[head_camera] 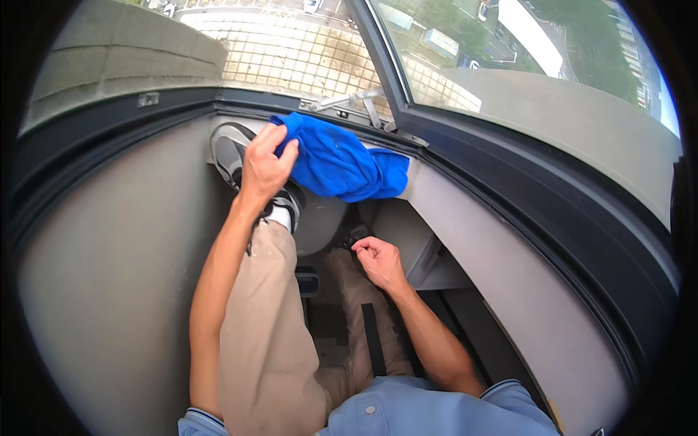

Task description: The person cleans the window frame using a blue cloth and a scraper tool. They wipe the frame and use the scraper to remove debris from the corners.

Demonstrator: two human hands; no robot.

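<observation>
My left hand (266,163) pinches the left end of a blue cloth (338,158) between thumb and fingers. The cloth lies bunched along the light window sill (463,229), against the dark window frame (251,101). Beneath and beside that hand is a grey sneaker (226,147) on my left foot, set at the sill's corner. My right hand (381,262) hovers over my lower right leg, its fingers curled in with nothing visible in them.
A casement window sash (395,82) stands swung outward, held by a metal stay arm (349,100). Outside, far below, are a tiled surface (294,52) and parked vehicles. A pale wall (125,234) rises close on my left. My right foot stands lower, in shadow.
</observation>
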